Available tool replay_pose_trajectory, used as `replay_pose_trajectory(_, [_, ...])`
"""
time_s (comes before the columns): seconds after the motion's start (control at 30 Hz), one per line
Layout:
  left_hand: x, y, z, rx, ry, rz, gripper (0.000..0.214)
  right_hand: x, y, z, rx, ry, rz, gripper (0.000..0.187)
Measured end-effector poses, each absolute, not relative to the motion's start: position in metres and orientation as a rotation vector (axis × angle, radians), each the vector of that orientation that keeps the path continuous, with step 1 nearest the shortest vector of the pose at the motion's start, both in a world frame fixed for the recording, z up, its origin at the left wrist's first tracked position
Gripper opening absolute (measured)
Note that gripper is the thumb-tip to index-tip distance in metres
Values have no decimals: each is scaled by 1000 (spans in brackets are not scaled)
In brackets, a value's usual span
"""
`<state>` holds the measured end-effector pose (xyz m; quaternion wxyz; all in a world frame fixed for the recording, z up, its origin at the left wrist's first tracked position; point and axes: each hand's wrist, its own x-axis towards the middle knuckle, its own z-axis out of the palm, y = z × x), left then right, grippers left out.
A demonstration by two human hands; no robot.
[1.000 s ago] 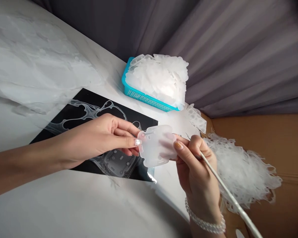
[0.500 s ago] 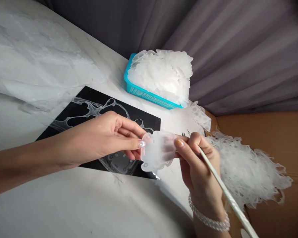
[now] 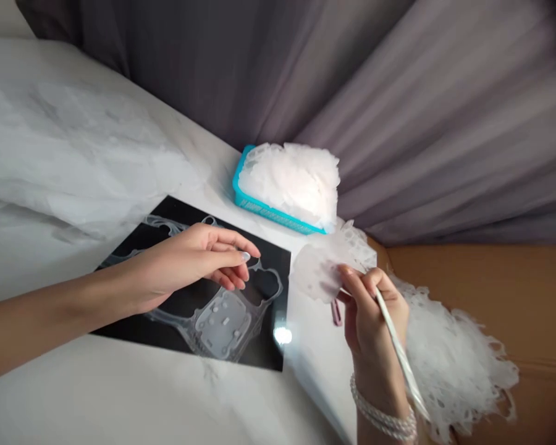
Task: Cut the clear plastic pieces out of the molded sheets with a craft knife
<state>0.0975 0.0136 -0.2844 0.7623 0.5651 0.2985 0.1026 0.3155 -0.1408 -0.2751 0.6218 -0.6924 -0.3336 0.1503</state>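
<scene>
Pulled away from the frosted plastic piece (image 3: 315, 272), the left hand (image 3: 185, 259) now hovers empty over a black sheet (image 3: 269, 284), fingers loosely curled and touching nothing. A lacy clear plastic moulding (image 3: 222, 324) lies on that sheet. Behind it, a turquoise basket (image 3: 245, 198) is heaped with white plastic scraps (image 3: 290, 182). The right hand (image 3: 373, 327) clenches a thin white rod (image 3: 398, 352) between thumb and fingers, with the frosted piece against its fingertips and a small pink object (image 3: 336, 312) just below. Further right, lacy offcuts (image 3: 458, 364) spread over brown cardboard (image 3: 482, 278).
</scene>
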Motion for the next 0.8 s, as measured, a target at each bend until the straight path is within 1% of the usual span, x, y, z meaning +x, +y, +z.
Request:
replay_pose_trajectory(0.07, [95,21,-279,1235,668,281,24,353,-123,-267,-1584,-757,-72,44])
replay_pose_trajectory(0.17, [91,30,-272,1279,683,346,24,403,-73,-245,-1510,-726,-694,39])
replay_pose_trajectory(0.23, [89,33,-268,1308,662,374,23,416,-30,-236,-1460,-732,-816,33])
replay_pose_trajectory(0.3, [87,34,-267,1322,631,402,23,412,9,-239,-1474,-844,-735,28])
replay_pose_trajectory(0.43, [85,39,-266,1321,622,435,23,388,49,-270,-1590,-1241,-315,21])
replay_pose_trajectory(0.57, [88,47,-275,1452,623,463,25,391,43,-279,-1569,-1229,-155,19])
replay_pose_trajectory(0.73, [108,56,-306,2118,587,457,34,400,19,-259,-1421,-1104,-3,26])
replay_pose_trajectory(0.8, [122,55,-318,2247,566,401,34,389,-3,-258,-1342,-1048,86,29])
